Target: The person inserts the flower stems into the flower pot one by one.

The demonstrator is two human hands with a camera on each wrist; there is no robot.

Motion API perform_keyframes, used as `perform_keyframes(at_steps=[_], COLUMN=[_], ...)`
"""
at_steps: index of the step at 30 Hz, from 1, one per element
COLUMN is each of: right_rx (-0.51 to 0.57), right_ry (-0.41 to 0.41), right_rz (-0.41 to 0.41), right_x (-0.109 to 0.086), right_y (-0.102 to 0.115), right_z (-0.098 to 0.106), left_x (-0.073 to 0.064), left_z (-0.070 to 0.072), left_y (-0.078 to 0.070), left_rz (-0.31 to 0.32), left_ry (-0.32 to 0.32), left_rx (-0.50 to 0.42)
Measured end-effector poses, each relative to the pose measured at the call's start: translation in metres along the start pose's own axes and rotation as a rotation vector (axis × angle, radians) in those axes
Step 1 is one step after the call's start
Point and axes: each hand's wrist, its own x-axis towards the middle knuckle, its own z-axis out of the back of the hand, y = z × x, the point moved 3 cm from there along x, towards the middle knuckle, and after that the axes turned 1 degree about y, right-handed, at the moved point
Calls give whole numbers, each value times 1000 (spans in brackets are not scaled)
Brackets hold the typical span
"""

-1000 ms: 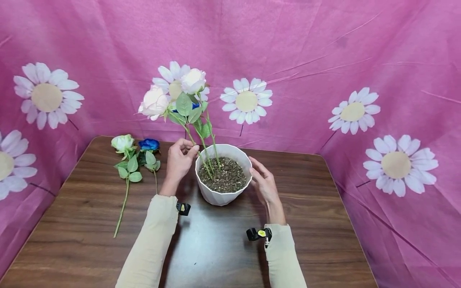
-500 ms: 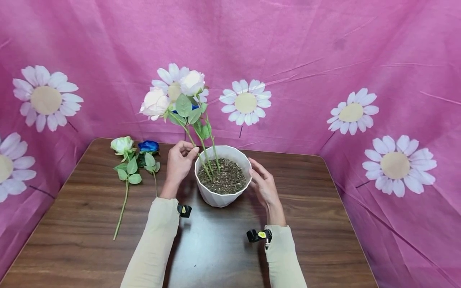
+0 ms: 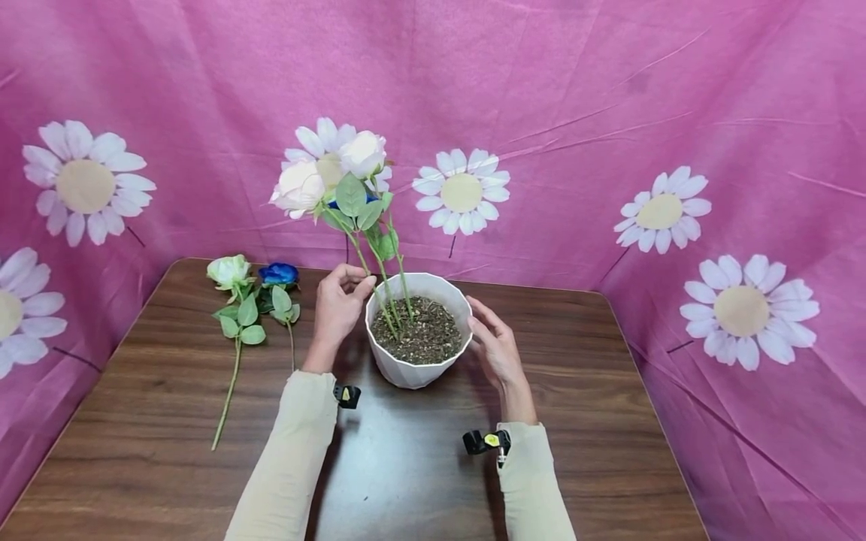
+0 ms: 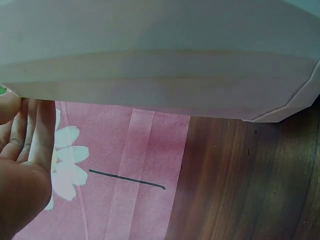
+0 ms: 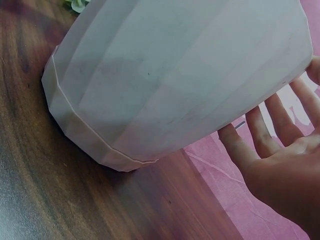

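Note:
A white faceted flower pot (image 3: 414, 373) filled with soil (image 3: 426, 334) stands on the table. Several stems rise from the soil, leaning left, with two pale pink roses (image 3: 298, 188) and a mostly hidden blue bloom (image 3: 368, 201) behind the leaves. With thumb and fingertips, my left hand (image 3: 336, 309) pinches the stem of the left pale rose above the pot's left rim. On the opposite side, my right hand (image 3: 499, 349) touches the pot's wall near the rim. The right wrist view shows its fingers (image 5: 267, 137) spread and fairly straight against the pot.
On the table's left part lie a greenish-white rose (image 3: 230, 272) and a blue rose (image 3: 279, 273), both with leafy stems. A pink cloth (image 3: 555, 90) printed with daisies hangs behind the brown wooden table (image 3: 595, 451). Each sleeve cuff carries a small black camera (image 3: 483, 442).
The left pale pink rose has shifted slightly right, toward the other bloom, as my left hand holds its stem. My right hand and the pot look almost unmoved.

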Motion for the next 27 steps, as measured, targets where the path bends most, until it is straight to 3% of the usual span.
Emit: perform_keyframes(at_steps=[3, 9, 12, 20, 27], right_rx=[-2, -10, -14, -20, -22], right_ry=[21, -65, -71, -78, -76], right_rz=[15, -69, -75, -68, -77], right_x=[0, -4, -4, -2, -3], right_y=[-2, 5, 6, 7, 6], right_z=[0, -9, -9, -7, -5], left_x=[-1, -3, -4, -6, -13], left_z=[4, 10, 17, 39, 66], left_y=[0, 3, 9, 25, 43], left_rz=[4, 24, 30, 127, 181], left_ry=[15, 57, 59, 82, 30], left_rx=[28, 48, 46, -99, -87])
